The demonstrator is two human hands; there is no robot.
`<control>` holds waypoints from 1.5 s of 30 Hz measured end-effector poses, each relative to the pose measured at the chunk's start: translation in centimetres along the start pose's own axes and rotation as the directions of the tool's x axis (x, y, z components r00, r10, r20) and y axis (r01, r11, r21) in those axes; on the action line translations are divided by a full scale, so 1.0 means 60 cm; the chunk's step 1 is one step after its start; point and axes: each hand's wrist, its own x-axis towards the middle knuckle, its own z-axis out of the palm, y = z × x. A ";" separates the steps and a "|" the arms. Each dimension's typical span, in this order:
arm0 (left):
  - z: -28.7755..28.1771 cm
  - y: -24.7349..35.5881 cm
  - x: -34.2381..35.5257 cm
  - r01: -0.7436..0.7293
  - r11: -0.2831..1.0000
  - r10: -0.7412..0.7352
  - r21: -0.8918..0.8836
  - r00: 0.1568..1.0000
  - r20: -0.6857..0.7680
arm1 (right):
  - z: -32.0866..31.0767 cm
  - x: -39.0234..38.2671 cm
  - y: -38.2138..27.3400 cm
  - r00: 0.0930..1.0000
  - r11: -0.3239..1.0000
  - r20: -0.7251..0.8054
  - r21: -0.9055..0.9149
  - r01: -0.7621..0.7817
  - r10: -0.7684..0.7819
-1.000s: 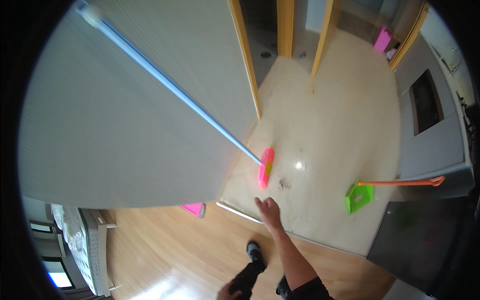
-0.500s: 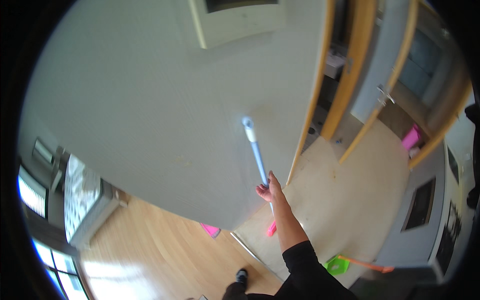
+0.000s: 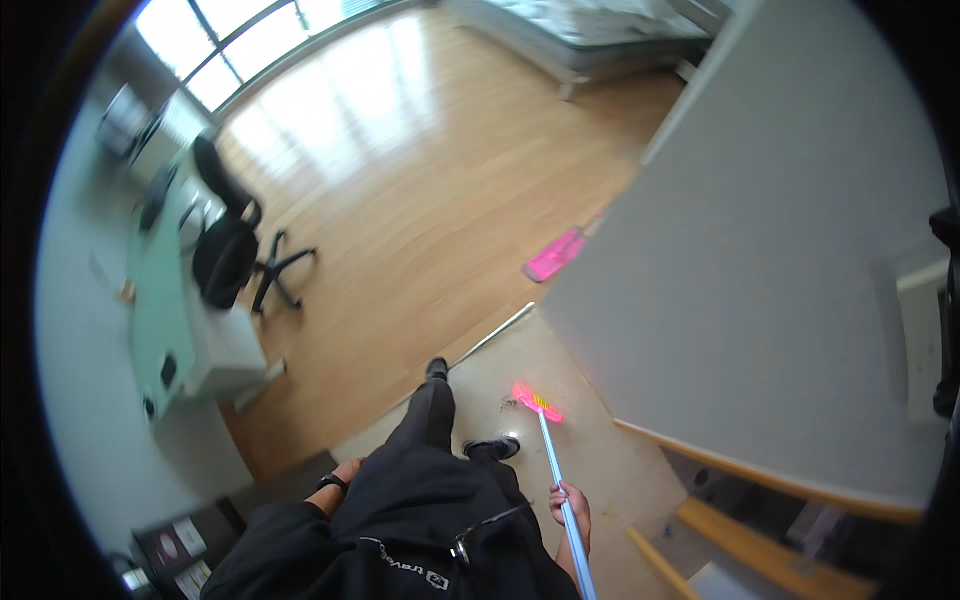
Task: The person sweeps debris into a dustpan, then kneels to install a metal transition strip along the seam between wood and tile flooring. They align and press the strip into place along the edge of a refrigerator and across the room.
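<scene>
My right hand [image 3: 568, 503] is wrapped around the light blue handle of a broom [image 3: 549, 446]. The broom slants away from me, its pink head [image 3: 537, 402] down on the beige tile floor. A small patch of dark dirt [image 3: 510, 404] lies just left of that head, close to my shoes. At my left side, my left hand [image 3: 347, 472], with a dark band on its wrist, hangs beside my thigh; its fingers are mostly hidden.
A metal threshold strip [image 3: 492, 336] divides tile from wood floor. Beyond it lies a pink flat mop head [image 3: 556, 257] by the grey wall [image 3: 770, 260]. A black office chair [image 3: 228, 255] and glass-topped desk [image 3: 160, 290] stand left, a bed [image 3: 590, 40] far off, a wooden door [image 3: 770, 550] at right.
My view has turned from the wall and doorways toward the room with desk and window. The broom, upright before the wall earlier, now slants with its head ahead of me. My left hand has come into view.
</scene>
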 end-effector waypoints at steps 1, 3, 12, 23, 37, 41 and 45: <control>0.055 -0.028 -0.048 0.095 0.994 -0.096 -0.061 0.995 -0.023 | -0.008 -0.008 0.001 0.998 0.996 0.023 -0.073 -0.048 0.050; 0.156 -0.042 -0.107 0.161 0.978 -0.180 -0.130 0.971 -0.156 | -0.017 -0.025 -0.013 0.988 0.959 -0.052 -0.238 -0.156 0.148; 0.237 -0.004 -0.268 -0.110 0.779 -0.421 -0.618 0.637 -0.645 | 0.166 -0.046 0.115 0.982 0.508 -0.171 -0.841 -0.187 0.079; 0.432 -0.137 -0.583 0.214 0.633 -0.774 -0.744 0.159 -0.613 | 0.385 0.176 0.359 0.968 0.359 -0.241 -0.899 -0.252 0.076; 0.787 -0.059 -0.589 -0.143 -0.129 -0.921 -0.981 0.385 0.065 | 0.048 0.121 0.204 0.984 -0.266 -0.108 -0.953 -0.144 -0.145; 0.819 -0.018 -0.543 -0.391 -0.222 -0.872 -0.893 0.489 0.003 | -0.074 -0.054 0.083 0.985 -0.266 -0.063 -0.958 -0.104 -0.160; 0.853 -0.001 -0.453 -0.527 -0.077 -0.848 -0.846 0.481 -0.222 | -0.109 -0.157 0.030 0.981 -0.391 -0.039 -0.914 -0.112 -0.192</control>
